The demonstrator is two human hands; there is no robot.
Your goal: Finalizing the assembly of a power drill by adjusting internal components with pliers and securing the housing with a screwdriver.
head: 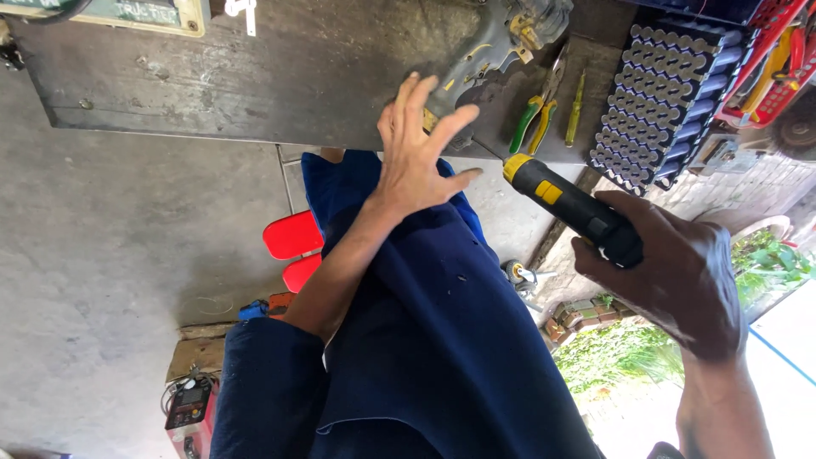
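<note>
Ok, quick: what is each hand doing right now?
Left hand: open, fingers spread, holding nothing, next to the grey tool housing.
Right hand: closed around the black-and-yellow screwdriver.

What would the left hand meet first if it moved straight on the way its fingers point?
Probably the grey power tool body lying on the dark workbench; the left hand has fingertips already near it, though depth is unclear.

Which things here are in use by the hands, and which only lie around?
In use:
right hand gripping the black-and-yellow screwdriver
left hand open, reaching to the grey tool housing

Lying about:
green-handled pliers
green screwdriver
battery cell pack
red basket
</note>
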